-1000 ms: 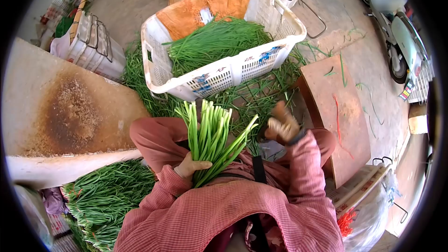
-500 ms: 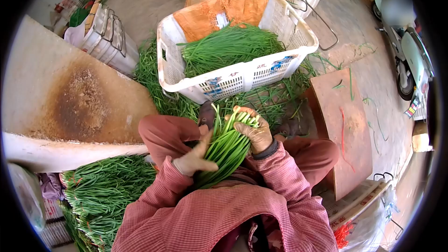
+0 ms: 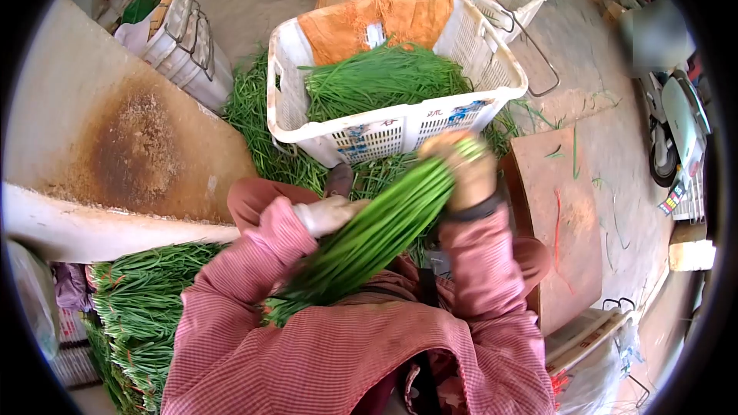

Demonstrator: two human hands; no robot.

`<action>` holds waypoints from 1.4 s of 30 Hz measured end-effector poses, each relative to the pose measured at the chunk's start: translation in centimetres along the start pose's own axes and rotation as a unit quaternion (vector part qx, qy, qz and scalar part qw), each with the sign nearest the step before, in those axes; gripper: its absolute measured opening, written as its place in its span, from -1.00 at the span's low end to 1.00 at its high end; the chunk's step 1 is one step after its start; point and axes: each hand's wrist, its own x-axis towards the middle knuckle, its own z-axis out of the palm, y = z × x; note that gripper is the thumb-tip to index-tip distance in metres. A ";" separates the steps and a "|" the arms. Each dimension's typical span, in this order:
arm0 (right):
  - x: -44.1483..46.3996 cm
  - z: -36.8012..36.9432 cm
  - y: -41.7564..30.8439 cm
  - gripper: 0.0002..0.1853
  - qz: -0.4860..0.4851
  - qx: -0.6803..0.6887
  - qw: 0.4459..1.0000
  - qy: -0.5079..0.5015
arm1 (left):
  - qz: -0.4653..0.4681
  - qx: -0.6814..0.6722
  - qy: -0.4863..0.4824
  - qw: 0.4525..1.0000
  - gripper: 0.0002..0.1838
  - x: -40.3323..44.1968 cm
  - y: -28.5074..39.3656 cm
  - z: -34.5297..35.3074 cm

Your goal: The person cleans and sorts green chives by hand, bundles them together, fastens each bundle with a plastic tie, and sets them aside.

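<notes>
A long bunch of green stalks (image 3: pixel 373 227) lies slantwise over my lap, its pale cut ends up at the right and its leafy tips down at the left. My right hand (image 3: pixel 465 169), blurred by motion, is wrapped round the pale ends. Against the bunch's left side rests my gloved left hand (image 3: pixel 330 215), its fingers partly hidden behind the stalks. Just beyond the hands stands a white crate (image 3: pixel 384 134) holding a pile of similar greens (image 3: pixel 388 81).
Bundled greens (image 3: pixel 154 307) are stacked at the lower left, beside a stained slab (image 3: pixel 138 138). A brown board (image 3: pixel 561 223) with a red strip stands at the right. Loose stalks (image 3: pixel 261 127) litter the floor round the crate. A scooter (image 3: pixel 676 123) is at the far right.
My right hand, first empty, took hold of the pale ends and has moved up and right with them. The bunch now lies more slanted and stretched out. My left hand stays beside it.
</notes>
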 end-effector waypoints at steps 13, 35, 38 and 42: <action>0.7 5.3 -7.6 -0.86 0.057 0.080 0.990 -0.101 | 0.188 -0.369 0.253 0.874 -0.13 1.4 8.4 -9.1; 0.8 5.2 0.7 -0.01 0.152 -0.139 0.924 -0.322 | 0.098 -0.646 0.294 0.698 -0.77 0.6 7.3 -12.4; -3.3 -0.7 13.2 -0.44 0.221 -0.150 0.896 -0.354 | 0.118 -0.652 0.430 0.614 -0.70 -1.9 4.1 -16.6; -7.8 -5.3 10.6 -0.46 0.142 -0.831 0.407 -0.352 | 0.160 -0.600 0.500 0.604 -0.72 -5.6 3.0 -18.3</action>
